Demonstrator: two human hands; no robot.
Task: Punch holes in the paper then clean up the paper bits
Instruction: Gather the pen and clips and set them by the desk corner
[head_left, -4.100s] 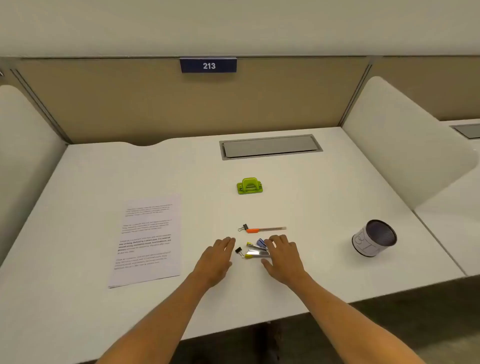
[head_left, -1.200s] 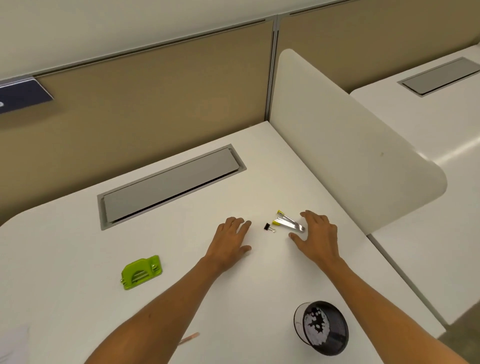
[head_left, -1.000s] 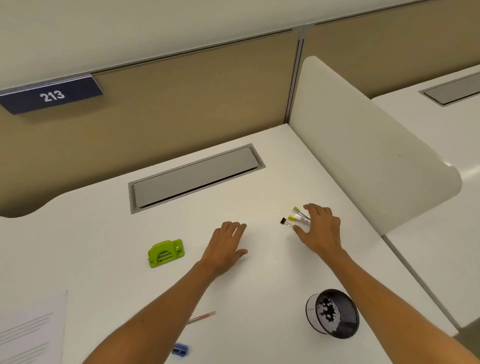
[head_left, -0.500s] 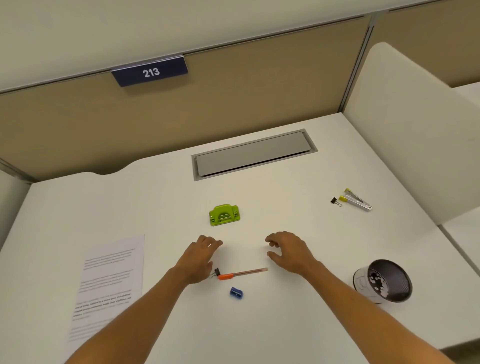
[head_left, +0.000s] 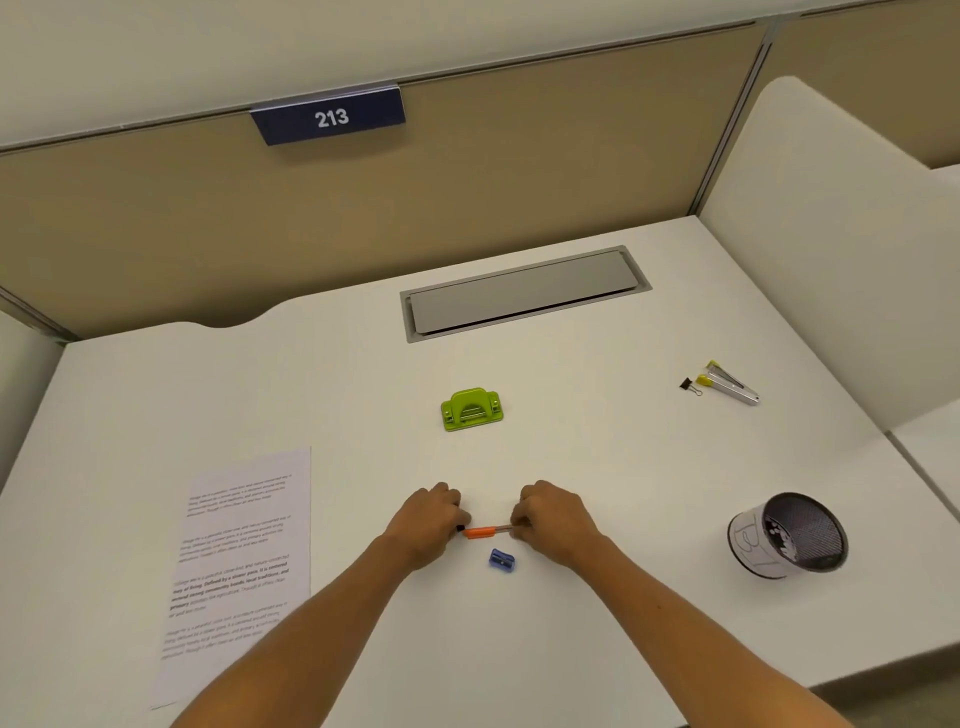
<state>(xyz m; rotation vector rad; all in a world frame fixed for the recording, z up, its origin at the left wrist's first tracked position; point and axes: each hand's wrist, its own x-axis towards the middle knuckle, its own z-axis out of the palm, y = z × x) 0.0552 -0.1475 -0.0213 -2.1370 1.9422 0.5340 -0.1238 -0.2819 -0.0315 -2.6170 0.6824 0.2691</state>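
- Here, the left hand (head_left: 427, 525) and the right hand (head_left: 555, 521) sit low on the white bench (head_left: 597, 457), fingers curled, each grip pinching one end of a thin orange-and-clear pen (head_left: 487, 531) that lies flat between them.
- Just at the left grip's fingertips a small black binder clip (head_left: 460, 528) touches the pen's orange end.
- A blue pencil sharpener (head_left: 501, 559) lies just behind the two grips, nearer the person, apart from the pen.
- The green hole punch (head_left: 471, 409) stands beyond the grips, farther from the person and untouched.
- The printed sheet of paper (head_left: 236, 566) lies flat well to the left of the left grip, not under the punch.
- Well to the right of the right grip, a black mesh cup (head_left: 789, 535) lies tipped on its side, white bits showing inside.
- Far beyond and right of the right grip, a metal stapler-like tool (head_left: 732, 383) rests beside another small black clip (head_left: 688, 384).
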